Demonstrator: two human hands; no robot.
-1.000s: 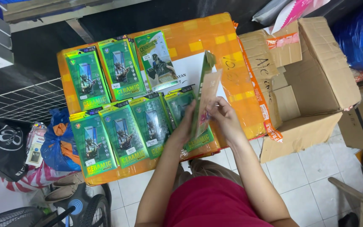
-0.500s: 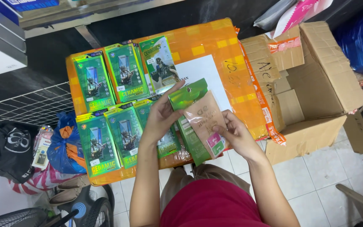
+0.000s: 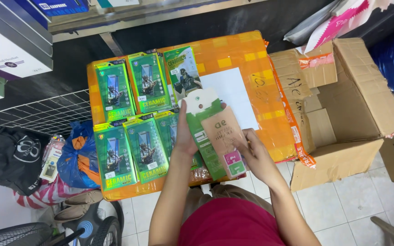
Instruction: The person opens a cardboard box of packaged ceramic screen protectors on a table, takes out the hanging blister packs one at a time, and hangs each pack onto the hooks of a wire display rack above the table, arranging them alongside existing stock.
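At the far left a black bag [image 3: 10, 159] and a blue plastic bag [image 3: 80, 152] lie on the floor beside an orange-wrapped parcel [image 3: 247, 50] that serves as the bench. Green retail packets [image 3: 115, 91] lie flat on it in two rows, long sides running away from the person. Right of them, the left hand [image 3: 185, 136] is clenched on the left edge of a green packet sleeve [image 3: 206, 132], thumb across its face, holding it just above the parcel. The sleeve's long axis runs from the white hang tab at the far end down toward the person, tilted slightly right. A tan inner envelope [image 3: 222, 132] lies on the sleeve, its coloured tabs at the near end. The right hand [image 3: 254, 152] grips that envelope's right edge, so each hand touches its own piece. An open cardboard box [image 3: 361, 95] stands farther right.
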